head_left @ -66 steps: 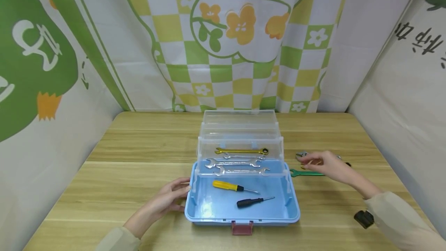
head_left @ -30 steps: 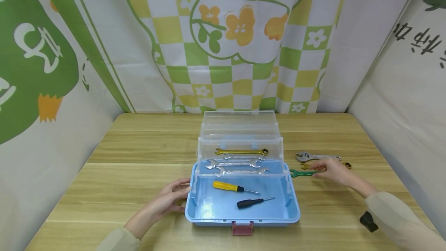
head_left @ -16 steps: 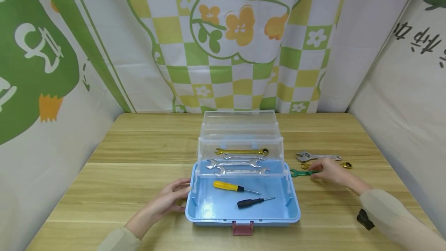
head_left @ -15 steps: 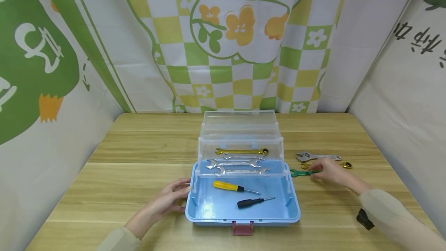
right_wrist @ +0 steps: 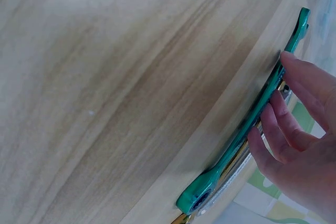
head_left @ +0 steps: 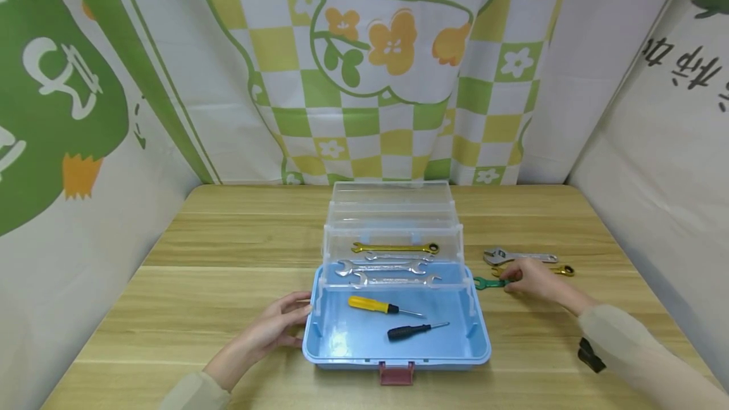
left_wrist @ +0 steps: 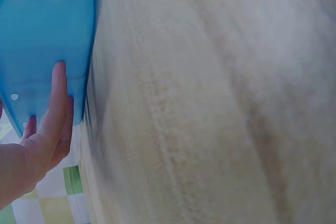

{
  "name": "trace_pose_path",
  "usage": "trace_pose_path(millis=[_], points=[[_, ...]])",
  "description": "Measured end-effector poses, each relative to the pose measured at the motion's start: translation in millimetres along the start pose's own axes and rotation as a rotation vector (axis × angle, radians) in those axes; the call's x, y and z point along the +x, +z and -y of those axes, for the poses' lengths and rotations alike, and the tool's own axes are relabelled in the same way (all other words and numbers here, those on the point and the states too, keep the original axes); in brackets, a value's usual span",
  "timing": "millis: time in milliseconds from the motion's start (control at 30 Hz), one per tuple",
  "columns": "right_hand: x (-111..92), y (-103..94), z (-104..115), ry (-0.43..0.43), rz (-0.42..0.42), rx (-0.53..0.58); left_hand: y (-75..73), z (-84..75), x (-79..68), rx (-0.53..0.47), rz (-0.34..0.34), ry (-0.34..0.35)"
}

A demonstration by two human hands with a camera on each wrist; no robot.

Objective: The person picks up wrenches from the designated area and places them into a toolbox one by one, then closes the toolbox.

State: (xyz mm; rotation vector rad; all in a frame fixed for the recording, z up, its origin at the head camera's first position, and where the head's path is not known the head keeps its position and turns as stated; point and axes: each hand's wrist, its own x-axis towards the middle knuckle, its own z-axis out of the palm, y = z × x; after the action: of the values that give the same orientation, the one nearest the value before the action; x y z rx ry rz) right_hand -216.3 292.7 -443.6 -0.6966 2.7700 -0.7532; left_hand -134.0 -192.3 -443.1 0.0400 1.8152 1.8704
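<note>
My right hand (head_left: 529,278) is at the green ratchet wrench (right_wrist: 244,124), to the right of the toolbox. The right wrist view has the thumb on one side of its shaft and the fingers along the other. Just beyond it lie a gold ratchet wrench (head_left: 565,270) and a silver adjustable wrench (head_left: 526,257). My left hand (head_left: 279,321) rests against the left side of the blue toolbox (head_left: 483,340), fingers extended along its wall in the left wrist view. Inside the box are a yellow screwdriver (head_left: 369,304) and a black screwdriver (head_left: 407,332).
Clear trays (head_left: 393,207) stand raised at the back of the toolbox. A gold wrench (head_left: 393,248) and several silver wrenches (head_left: 384,267) lie in them. A maroon latch (head_left: 396,373) hangs at the box front. Printed curtains (head_left: 398,131) close off the wooden table (head_left: 239,233) behind.
My right hand has come down from over the gold wrench to the green wrench, then shifted slightly left along its shaft. The left hand and the toolbox stay put.
</note>
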Motion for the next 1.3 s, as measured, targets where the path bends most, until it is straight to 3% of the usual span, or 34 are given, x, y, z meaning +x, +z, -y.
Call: trace_pose_path(millis=[367, 967, 1300], points=[[1.7, 3.0, 2.7, -0.022, -0.052, -0.009, -0.5, -0.5, -0.8, 0.001, -0.012, 0.003], [5.3, -0.3, 0.7, -0.093, 0.040, 0.028, 0.0, -1.3, -2.0, -0.001, -0.007, 0.004], [1.1, -3.0, 2.5, -0.094, 0.037, 0.069, 1.2, -0.8, -1.6, -0.013, -0.011, 0.003]])
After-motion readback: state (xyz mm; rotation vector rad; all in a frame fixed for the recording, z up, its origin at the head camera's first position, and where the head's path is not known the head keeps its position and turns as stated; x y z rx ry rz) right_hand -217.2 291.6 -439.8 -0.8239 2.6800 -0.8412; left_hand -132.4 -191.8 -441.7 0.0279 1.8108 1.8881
